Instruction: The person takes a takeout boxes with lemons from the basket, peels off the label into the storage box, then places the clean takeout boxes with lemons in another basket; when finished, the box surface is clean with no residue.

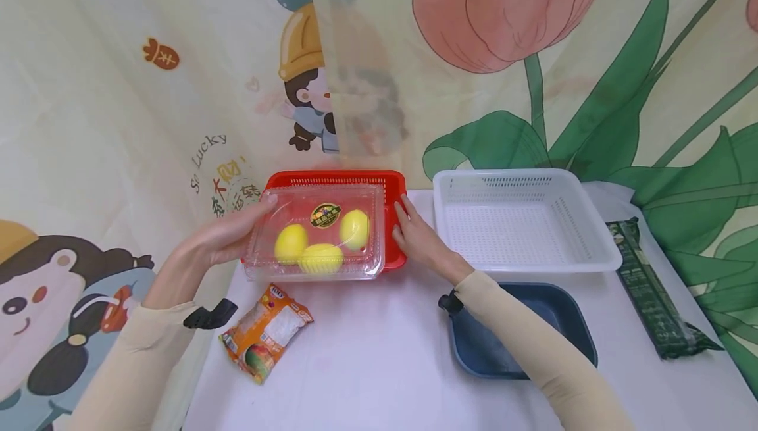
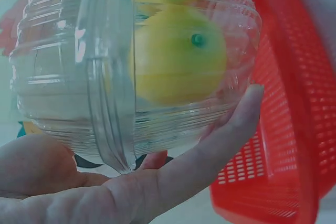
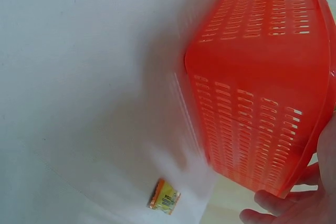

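Observation:
My left hand (image 1: 237, 230) grips the left end of a clear plastic clamshell box (image 1: 331, 197), with the thumb at one side and the fingers under it. Three yellow lemons (image 1: 320, 258) lie inside, below a round label on the lid. Tilted toward me, the box overlaps the red perforated basket (image 1: 395, 220). In the left wrist view, a lemon (image 2: 178, 59) with a green stem spot presses near the ribbed wall. My right hand (image 1: 422, 239) holds the red basket's right rim. The right wrist view shows its fingers (image 3: 273, 203) around the basket's edge.
An orange snack packet (image 1: 266, 332) lies at the front left. To the right stands a white perforated basket (image 1: 521, 263), with a dark blue tray (image 1: 515, 352) in front, under my right forearm. A long dark green package (image 1: 657, 299) lies at the table's right edge.

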`<state>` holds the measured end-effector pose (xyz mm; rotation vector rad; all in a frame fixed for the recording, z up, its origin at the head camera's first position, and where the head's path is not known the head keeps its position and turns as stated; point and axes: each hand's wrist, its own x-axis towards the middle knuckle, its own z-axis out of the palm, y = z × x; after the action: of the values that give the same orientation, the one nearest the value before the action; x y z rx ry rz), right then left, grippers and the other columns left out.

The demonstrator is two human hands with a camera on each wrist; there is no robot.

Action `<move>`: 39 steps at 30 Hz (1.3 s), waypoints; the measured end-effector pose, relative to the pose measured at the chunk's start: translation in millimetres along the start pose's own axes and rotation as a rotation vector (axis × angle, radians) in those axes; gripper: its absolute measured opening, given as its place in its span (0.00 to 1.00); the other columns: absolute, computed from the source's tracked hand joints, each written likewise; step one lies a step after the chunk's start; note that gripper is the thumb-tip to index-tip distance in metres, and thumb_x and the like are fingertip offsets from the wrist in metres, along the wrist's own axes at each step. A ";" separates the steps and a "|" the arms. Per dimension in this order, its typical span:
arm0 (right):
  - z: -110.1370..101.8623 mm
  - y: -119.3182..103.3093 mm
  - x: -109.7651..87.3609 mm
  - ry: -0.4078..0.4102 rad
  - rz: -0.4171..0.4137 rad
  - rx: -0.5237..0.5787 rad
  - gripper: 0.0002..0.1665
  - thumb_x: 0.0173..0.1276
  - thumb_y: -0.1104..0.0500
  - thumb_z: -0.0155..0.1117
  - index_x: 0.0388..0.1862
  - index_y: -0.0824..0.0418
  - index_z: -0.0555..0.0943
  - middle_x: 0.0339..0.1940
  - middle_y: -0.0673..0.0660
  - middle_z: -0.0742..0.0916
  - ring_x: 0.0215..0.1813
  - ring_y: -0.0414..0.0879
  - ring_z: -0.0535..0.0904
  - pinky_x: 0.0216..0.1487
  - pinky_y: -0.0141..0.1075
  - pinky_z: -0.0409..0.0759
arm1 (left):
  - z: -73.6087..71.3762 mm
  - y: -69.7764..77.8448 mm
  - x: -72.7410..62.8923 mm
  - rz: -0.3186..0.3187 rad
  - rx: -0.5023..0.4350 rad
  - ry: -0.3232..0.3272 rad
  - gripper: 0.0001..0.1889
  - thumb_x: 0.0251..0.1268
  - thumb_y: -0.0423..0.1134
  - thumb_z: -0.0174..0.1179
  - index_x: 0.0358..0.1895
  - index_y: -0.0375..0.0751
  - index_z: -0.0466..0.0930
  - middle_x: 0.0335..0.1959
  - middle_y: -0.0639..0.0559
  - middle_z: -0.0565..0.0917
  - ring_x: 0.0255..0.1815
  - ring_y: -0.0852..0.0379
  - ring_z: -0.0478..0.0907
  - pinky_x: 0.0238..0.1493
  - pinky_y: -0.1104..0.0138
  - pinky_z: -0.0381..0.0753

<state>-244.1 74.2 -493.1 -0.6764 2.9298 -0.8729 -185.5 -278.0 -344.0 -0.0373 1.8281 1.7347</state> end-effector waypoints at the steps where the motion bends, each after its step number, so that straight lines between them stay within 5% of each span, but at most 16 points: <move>1: 0.3 0.0 0.8 0.004 -0.007 -0.003 0.39 0.77 0.56 0.54 0.81 0.68 0.55 0.85 0.63 0.53 0.81 0.60 0.59 0.70 0.47 0.74 | 1.7 -3.7 -3.7 -0.002 0.000 -0.008 0.25 0.81 0.56 0.43 0.73 0.54 0.54 0.61 0.50 0.75 0.55 0.57 0.82 0.56 0.55 0.86; 8: -0.9 0.0 4.8 0.034 -0.043 -0.009 0.37 0.77 0.58 0.53 0.79 0.71 0.57 0.84 0.66 0.55 0.78 0.63 0.65 0.73 0.49 0.70 | 15.9 -30.6 -26.9 -0.035 0.062 -0.009 0.32 0.81 0.59 0.41 0.79 0.51 0.47 0.65 0.43 0.71 0.60 0.49 0.78 0.58 0.47 0.84; 19: 1.2 3.6 3.2 0.032 -0.029 -0.021 0.37 0.77 0.57 0.52 0.79 0.70 0.57 0.84 0.66 0.55 0.80 0.61 0.62 0.74 0.47 0.70 | 47.8 -70.1 -45.9 -0.036 0.090 -0.007 0.35 0.82 0.57 0.38 0.82 0.51 0.38 0.77 0.37 0.51 0.75 0.31 0.54 0.62 0.37 0.77; 28: 1.0 4.5 1.6 0.014 -0.019 -0.010 0.37 0.78 0.56 0.49 0.80 0.70 0.55 0.84 0.65 0.53 0.81 0.61 0.61 0.76 0.48 0.67 | 71.0 -105.6 -51.4 -0.118 0.061 0.083 0.42 0.80 0.60 0.41 0.82 0.47 0.29 0.76 0.33 0.52 0.68 0.33 0.66 0.62 0.42 0.77; 31: 0.3 4.0 1.9 0.008 -0.019 -0.008 0.38 0.78 0.56 0.50 0.80 0.70 0.55 0.85 0.65 0.52 0.82 0.60 0.59 0.76 0.48 0.66 | 78.9 -116.4 -53.2 -0.127 0.036 0.110 0.43 0.81 0.60 0.41 0.83 0.43 0.30 0.79 0.34 0.46 0.74 0.34 0.58 0.70 0.39 0.68; 36: -2.8 3.8 3.0 0.007 -0.019 -0.011 0.38 0.78 0.57 0.51 0.80 0.70 0.55 0.85 0.65 0.52 0.82 0.60 0.58 0.76 0.48 0.66 | 91.9 -135.2 -50.0 -0.111 -0.026 0.146 0.44 0.80 0.58 0.44 0.82 0.36 0.33 0.83 0.37 0.31 0.83 0.36 0.29 0.77 0.35 0.39; 39: -3.4 3.8 3.1 0.004 -0.021 -0.009 0.38 0.78 0.56 0.50 0.80 0.70 0.55 0.85 0.65 0.52 0.82 0.60 0.58 0.77 0.47 0.66 | 98.7 -147.4 -45.4 -0.114 -0.040 0.147 0.48 0.80 0.58 0.45 0.81 0.32 0.27 0.83 0.35 0.30 0.83 0.34 0.30 0.78 0.35 0.38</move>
<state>-248.9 77.6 -491.9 -0.7080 2.9378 -0.8640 -46.9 -225.8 -451.6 -0.2870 1.8567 1.7270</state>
